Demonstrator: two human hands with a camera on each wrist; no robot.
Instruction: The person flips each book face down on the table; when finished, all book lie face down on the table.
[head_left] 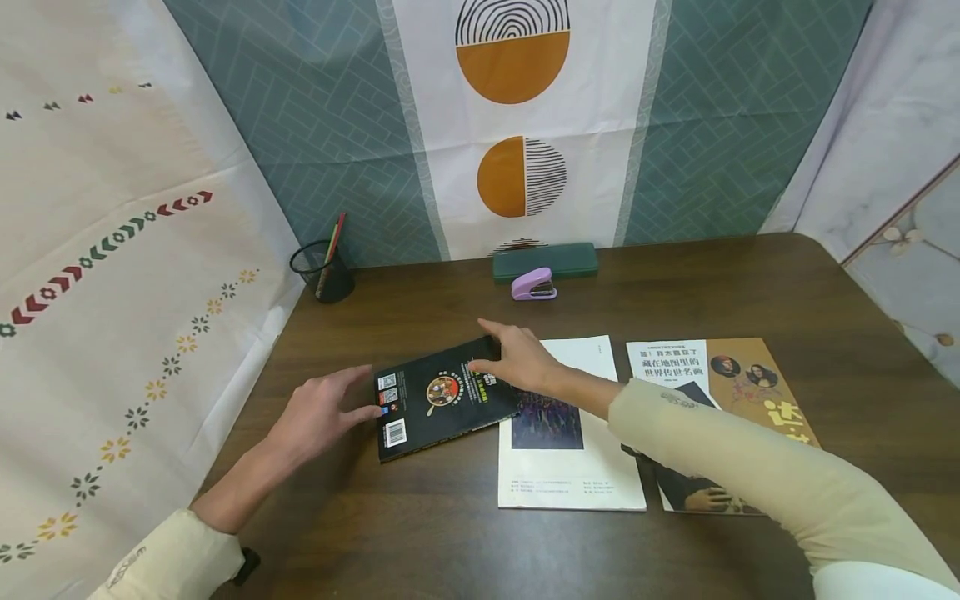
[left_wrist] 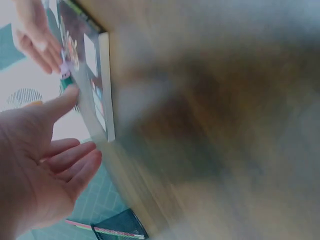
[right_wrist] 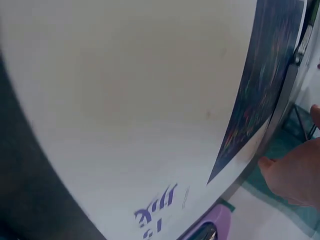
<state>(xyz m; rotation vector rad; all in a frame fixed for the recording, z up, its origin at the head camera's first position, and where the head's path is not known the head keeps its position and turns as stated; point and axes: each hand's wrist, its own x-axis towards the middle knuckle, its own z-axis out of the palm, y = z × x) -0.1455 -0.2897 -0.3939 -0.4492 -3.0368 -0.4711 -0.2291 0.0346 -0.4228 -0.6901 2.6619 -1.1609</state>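
Observation:
A black book [head_left: 442, 396] with a barcode and a round food picture on its cover lies at a slant on the wooden table, its right end by the white booklet [head_left: 573, 479]. At the book's left edge is my left hand [head_left: 318, 417], fingers spread and thumb tip by the cover; its palm [left_wrist: 35, 165] shows in the left wrist view. Over the far right corner extends my right hand [head_left: 521, 358], index finger and thumb apart. Whether its fingertips touch the cover is hard to tell. The right wrist view shows that hand [right_wrist: 295, 175] beyond the white booklet.
A brown and white book [head_left: 742, 375] lies under the right forearm. At the back stand a purple stapler [head_left: 533, 284], a green case [head_left: 547, 260] and a black mesh pen cup [head_left: 333, 279] with pencils. Patterned cloth hangs behind and on the left.

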